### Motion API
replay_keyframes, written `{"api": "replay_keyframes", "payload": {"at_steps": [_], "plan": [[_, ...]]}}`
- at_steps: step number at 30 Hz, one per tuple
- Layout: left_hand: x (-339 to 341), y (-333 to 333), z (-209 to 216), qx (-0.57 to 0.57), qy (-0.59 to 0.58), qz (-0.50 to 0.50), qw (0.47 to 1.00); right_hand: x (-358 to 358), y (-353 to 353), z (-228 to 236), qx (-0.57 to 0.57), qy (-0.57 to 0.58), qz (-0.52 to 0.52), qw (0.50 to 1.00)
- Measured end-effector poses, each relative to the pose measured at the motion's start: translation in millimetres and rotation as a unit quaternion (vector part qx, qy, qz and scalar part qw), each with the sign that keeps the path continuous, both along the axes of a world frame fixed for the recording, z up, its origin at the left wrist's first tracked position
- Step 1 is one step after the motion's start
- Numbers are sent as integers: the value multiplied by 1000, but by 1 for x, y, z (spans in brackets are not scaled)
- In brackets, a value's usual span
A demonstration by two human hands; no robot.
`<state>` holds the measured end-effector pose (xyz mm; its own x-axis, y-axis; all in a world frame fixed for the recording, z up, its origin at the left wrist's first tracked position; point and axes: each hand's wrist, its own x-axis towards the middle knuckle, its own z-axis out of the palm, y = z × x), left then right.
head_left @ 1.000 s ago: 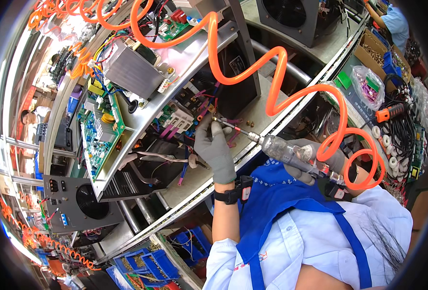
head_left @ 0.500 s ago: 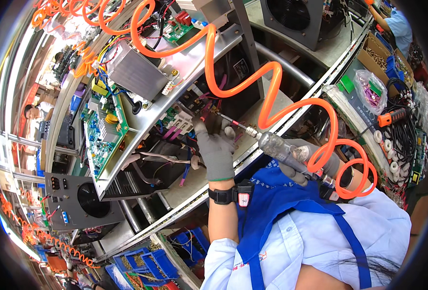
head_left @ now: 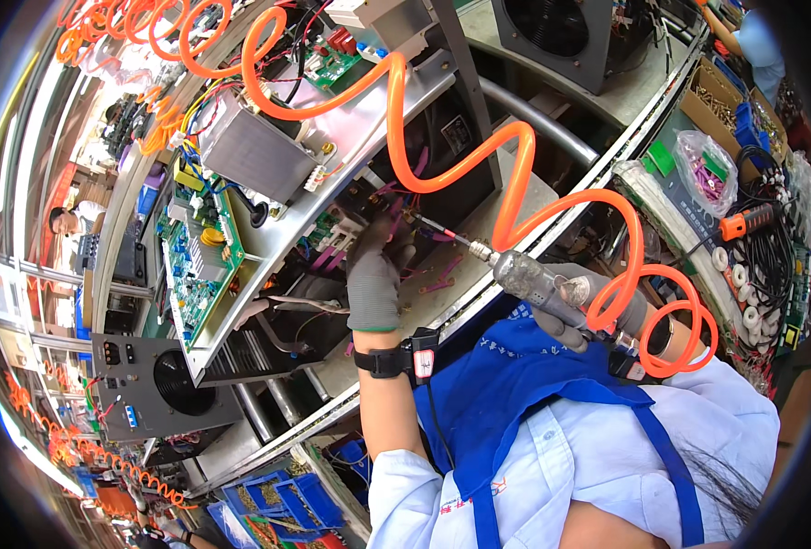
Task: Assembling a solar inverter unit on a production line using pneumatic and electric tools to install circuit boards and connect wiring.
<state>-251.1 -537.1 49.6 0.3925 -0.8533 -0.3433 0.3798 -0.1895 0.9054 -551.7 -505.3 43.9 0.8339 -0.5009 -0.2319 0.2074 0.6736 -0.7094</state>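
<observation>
My right hand (head_left: 566, 334), in a grey glove, is wrapped round a pneumatic screwdriver (head_left: 532, 282). Its long bit points up and left into an open metal chassis (head_left: 383, 146). My left hand (head_left: 375, 274), gloved too, reaches inside the chassis with its fingers bent together among purple wires (head_left: 393, 220). Shadow hides what those fingers pinch, if anything. Beside them is a white connector block (head_left: 337, 240). The bit's tip lies close to the left fingers, by dark terminals; whether it touches a screw cannot be made out.
An orange coiled air hose (head_left: 515, 174) hangs across the chassis to the screwdriver. Left stand a green circuit board (head_left: 200, 265) and a grey fan panel (head_left: 154, 389). Blue bins (head_left: 286, 503) of small parts sit below; at right are a parts box (head_left: 712, 105) and black cables (head_left: 767, 252).
My left hand and forearm have shifted left, the fingers reaching among the wires beside the connector block. Loose purple wires now show where the hand was. The screwdriver has barely moved.
</observation>
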Motion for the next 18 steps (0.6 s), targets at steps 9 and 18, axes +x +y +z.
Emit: {"api": "replay_keyframes", "payload": {"at_steps": [9, 18], "plan": [[-30, -3, -14, -159, -595, 143, 774, 3, -8, -8, -21, -7, 22, 1000], [-32, -10, -15, -215, -631, 176, 724, 9, -12, 7, -23, 45, 30, 998]]}}
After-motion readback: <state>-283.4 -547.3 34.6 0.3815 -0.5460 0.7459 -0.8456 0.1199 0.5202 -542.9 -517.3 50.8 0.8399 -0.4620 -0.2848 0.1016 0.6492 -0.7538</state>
